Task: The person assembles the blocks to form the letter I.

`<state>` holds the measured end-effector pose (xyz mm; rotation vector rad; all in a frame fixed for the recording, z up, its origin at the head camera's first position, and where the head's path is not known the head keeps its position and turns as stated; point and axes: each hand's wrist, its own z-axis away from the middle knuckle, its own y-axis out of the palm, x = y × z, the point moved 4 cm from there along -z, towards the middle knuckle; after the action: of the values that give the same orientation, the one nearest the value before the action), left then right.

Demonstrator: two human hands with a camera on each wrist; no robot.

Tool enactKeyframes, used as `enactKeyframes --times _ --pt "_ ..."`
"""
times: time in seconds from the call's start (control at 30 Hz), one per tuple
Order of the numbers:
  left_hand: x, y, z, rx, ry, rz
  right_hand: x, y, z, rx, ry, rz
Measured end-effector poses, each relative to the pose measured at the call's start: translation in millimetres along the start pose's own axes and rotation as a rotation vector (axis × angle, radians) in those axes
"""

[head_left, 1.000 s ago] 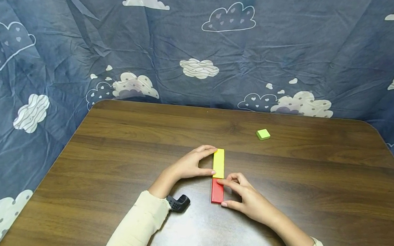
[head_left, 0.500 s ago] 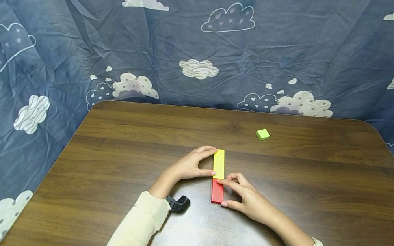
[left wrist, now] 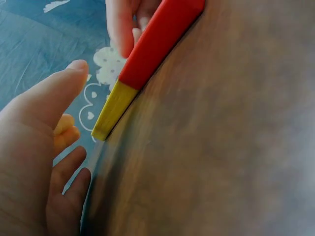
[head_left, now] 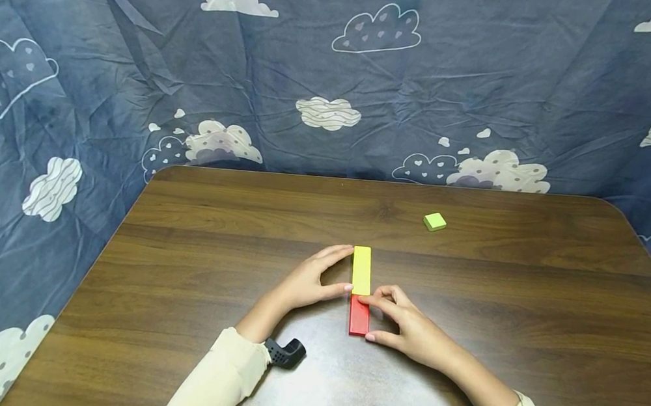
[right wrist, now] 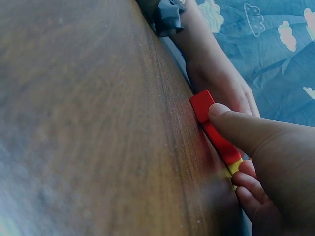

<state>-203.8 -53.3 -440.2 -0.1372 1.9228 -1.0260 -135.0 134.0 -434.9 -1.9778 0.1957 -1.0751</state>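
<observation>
A yellow block [head_left: 362, 270] and a red block [head_left: 359, 317] lie end to end in one line on the table, their short ends touching. Beside the yellow block's left edge is my left hand [head_left: 309, 282], its fingers spread and relaxed; the left wrist view shows a gap between thumb and yellow block [left wrist: 114, 111]. My right hand [head_left: 410, 329] holds the red block, thumb at the near right corner and index finger on its far end. In the right wrist view the thumb touches the side of the red block [right wrist: 220, 140].
A small green block [head_left: 435, 222] lies toward the back of the wooden table [head_left: 213, 212], right of the line of blocks. Behind the table's far edge hangs a blue cloth [head_left: 292, 62] with white clouds.
The left hand has let go of the yellow block and shifted slightly left, its wrist lower in the head view. Both blocks and the right hand stay in place.
</observation>
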Motion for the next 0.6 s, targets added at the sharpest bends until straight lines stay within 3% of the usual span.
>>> enactKeyframes --times 0.6 --pt "-13.7 11.4 14.5 0.072 0.033 -0.085 -1 0 0.4 0.011 0.014 0.001"
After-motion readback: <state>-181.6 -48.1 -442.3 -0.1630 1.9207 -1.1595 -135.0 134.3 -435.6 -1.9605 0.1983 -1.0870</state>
